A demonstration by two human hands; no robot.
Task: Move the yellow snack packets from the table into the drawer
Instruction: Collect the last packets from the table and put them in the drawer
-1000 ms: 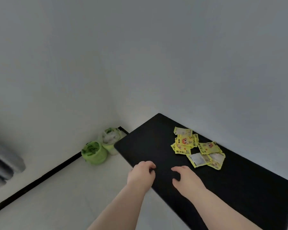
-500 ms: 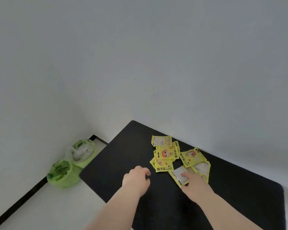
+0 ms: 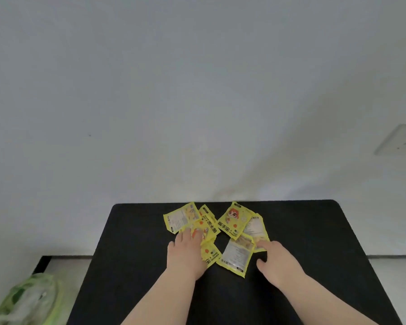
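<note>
Now the left hand lays flat, close-set fingers on the yellow snack packets on the bench; the right hand, fingers spread, touches a nearer packet.

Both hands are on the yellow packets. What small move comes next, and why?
Probably draw both hands together to bunch the yellow packets for gripping: the left hand rests on the left cluster, the right hand touches the right one, and all lie loose on the table, none gripped.
</note>
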